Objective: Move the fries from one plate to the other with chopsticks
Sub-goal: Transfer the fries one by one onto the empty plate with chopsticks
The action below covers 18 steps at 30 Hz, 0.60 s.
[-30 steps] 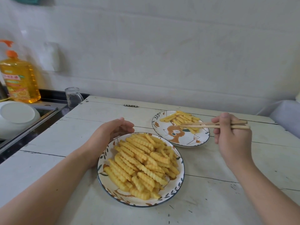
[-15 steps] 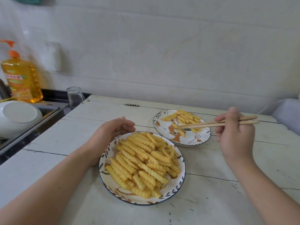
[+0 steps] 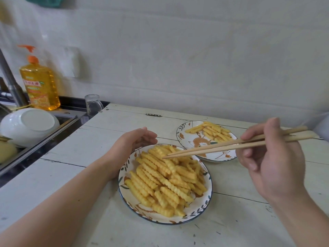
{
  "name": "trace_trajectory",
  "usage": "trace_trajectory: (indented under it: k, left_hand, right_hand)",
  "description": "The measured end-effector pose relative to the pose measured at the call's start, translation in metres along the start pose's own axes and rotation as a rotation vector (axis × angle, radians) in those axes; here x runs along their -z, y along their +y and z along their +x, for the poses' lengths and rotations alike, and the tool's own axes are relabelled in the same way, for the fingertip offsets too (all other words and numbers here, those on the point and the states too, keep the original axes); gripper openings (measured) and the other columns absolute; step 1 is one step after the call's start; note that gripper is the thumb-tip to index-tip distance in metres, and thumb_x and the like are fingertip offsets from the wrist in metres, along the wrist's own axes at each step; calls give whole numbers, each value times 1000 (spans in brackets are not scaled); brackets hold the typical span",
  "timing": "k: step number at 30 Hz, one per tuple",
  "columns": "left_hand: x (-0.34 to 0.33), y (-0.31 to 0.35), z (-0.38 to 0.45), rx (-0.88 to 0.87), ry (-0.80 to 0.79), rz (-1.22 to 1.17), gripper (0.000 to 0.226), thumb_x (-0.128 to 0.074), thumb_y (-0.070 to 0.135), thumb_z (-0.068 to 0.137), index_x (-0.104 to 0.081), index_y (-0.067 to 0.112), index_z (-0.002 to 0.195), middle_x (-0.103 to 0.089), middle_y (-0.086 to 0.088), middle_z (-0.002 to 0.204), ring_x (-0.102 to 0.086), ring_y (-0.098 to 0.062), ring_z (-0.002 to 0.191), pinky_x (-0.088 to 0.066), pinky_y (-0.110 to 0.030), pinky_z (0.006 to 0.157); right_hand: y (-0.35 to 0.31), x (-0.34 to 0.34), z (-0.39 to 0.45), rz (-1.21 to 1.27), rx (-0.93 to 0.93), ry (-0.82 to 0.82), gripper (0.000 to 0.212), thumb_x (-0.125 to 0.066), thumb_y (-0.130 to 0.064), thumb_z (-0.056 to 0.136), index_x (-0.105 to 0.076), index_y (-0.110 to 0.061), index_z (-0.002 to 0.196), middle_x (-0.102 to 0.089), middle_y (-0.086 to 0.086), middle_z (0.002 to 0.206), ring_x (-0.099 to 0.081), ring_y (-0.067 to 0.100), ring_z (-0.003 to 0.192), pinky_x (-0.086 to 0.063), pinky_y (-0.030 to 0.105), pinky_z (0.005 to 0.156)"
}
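Note:
A near plate [image 3: 201,208] with a leaf-patterned rim is heaped with crinkle-cut fries [image 3: 165,177]. Behind it to the right, a smaller far plate [image 3: 188,142] carries a few fries [image 3: 211,131]. My right hand [image 3: 267,157] grips a pair of wooden chopsticks [image 3: 222,147]; their tips are together over the far edge of the near heap, and I see no fry between them. My left hand [image 3: 131,147] rests curled against the near plate's far left rim.
The white plank table [image 3: 231,229] ends at a black sink counter [image 3: 44,138] on the left. There stand an upturned white bowl [image 3: 28,124], a yellow dish-soap bottle [image 3: 40,82] and a small glass [image 3: 92,105]. A white wall [image 3: 178,59] is close behind.
My right hand has swung the chopsticks from over the far plate toward me and left; their tips now lie over the near heap of fries. The left hand has stayed at the rim.

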<state>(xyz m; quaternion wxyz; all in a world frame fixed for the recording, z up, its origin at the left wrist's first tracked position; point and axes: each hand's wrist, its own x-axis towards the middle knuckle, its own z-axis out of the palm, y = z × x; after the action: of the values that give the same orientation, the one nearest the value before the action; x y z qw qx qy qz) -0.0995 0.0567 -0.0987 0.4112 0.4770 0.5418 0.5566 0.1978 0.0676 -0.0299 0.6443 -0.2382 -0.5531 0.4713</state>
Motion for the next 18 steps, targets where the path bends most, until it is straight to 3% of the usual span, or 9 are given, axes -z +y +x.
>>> trace_trajectory:
  k: [4,8,11,13,18]
  left_hand:
    - [1,-2,2,0,-8,-1,45,-41,36,111,-77,9,116,-81,-9,115,-75,-19,112,-48,-27,99]
    - [2,-5,4,-9,-19,-32,44,-45,39,109,-78,10,115,-80,-10,115,-75,-20,112,-48,-31,103]
    - [6,-8,10,-3,-53,-73,45,-60,51,96,-83,14,108,-81,-10,113,-75,-22,113,-47,-37,109]
    - [8,-11,13,-5,-67,-76,44,-63,52,91,-84,16,105,-81,-10,113,-75,-22,113,-47,-41,112]
    - [7,-14,11,-26,-78,-88,46,-56,46,99,-79,9,112,-80,-11,114,-75,-23,112,-49,-36,106]
  right_hand:
    - [-1,1,-1,-33,0,-11,49,-45,-45,94,-70,-17,62,-46,5,50,-31,15,36,-21,24,46]
    - [3,16,11,-35,40,155,51,-46,-34,104,-70,-19,62,-55,4,57,-36,17,40,-26,23,43]
    - [5,31,24,-229,82,244,48,-46,-28,106,-70,-23,65,-56,-2,57,-40,14,42,-30,25,41]
    - [3,32,40,-385,107,199,44,-46,-27,107,-67,-22,70,-54,-3,56,-42,10,43,-33,21,40]
    - [16,12,94,-621,73,-24,38,-46,-27,107,-68,-13,79,-56,-8,55,-49,4,47,-38,19,44]
